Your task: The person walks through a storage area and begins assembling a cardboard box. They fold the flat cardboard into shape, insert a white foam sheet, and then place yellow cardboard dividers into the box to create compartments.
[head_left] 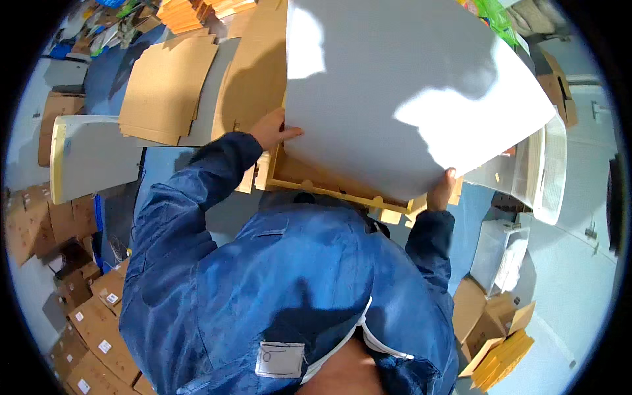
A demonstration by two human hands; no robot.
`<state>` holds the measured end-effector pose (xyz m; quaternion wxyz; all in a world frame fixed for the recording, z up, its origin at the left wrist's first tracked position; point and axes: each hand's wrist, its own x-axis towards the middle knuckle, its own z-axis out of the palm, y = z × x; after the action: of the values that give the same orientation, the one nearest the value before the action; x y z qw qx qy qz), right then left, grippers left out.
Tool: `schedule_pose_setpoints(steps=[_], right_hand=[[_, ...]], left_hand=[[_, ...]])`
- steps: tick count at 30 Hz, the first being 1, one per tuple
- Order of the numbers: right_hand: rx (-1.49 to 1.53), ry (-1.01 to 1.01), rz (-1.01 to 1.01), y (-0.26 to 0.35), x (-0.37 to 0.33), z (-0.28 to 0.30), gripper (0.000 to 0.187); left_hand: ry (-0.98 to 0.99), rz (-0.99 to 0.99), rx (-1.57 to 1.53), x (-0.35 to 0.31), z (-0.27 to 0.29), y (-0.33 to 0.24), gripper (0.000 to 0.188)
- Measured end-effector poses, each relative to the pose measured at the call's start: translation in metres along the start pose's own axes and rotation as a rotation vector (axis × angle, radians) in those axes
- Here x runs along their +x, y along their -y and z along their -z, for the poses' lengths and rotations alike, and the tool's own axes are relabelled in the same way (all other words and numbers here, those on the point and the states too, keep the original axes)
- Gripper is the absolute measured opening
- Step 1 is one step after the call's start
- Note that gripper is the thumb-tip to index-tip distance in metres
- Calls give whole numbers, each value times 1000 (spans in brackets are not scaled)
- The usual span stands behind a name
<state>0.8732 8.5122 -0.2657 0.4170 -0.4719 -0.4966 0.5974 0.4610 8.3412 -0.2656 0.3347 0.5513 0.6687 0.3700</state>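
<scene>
A large white sheet (368,85) stretches away in front of me, with patches of bright light and shadow across it. My left hand (273,130) is closed on its left edge, thumb lying on top and the other fingers mostly hidden. At the near right corner, my right hand (442,191) grips the sheet with its thumb up along the edge. Beneath the sheet is a shallow wooden frame (336,192), its near rail and left corner showing. The sheet covers most of that frame, so what lies inside is largely hidden.
Stacked flat cardboard pieces (168,89) lie on the table to the left, by another cardboard sheet (253,72). White panels stand at the left (99,158) and right (552,171). Boxes (99,329) are piled behind left; an open carton (490,329) sits behind right.
</scene>
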Motion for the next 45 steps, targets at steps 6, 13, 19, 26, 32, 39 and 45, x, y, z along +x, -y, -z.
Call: schedule_pose_setpoints(steps=[6,13,19,26,32,39,45], right_hand=[[-284,61,-164,-5,27,3,87],[-489,123,-204,-1,51,-32,80],[-753,180,51,39,50,-7,70],[-1143,-37,710,132,165,-68,56],[-1483,84,462,54,231,-76,42],[-1293,73,482,23,213,-89,42],[-1410,31,436,20,208,-90,39]], left_hand=[[383,357,657,42,43,-59,55],[-577,-522,607,201,97,-58,53],[-267,-255,465,269,69,-58,53],[-150,-181,361,278,68,-39,43],[-152,-78,560,269,42,-5,39],[-249,-104,691,259,19,32,34],[-331,-170,815,253,3,16,30]])
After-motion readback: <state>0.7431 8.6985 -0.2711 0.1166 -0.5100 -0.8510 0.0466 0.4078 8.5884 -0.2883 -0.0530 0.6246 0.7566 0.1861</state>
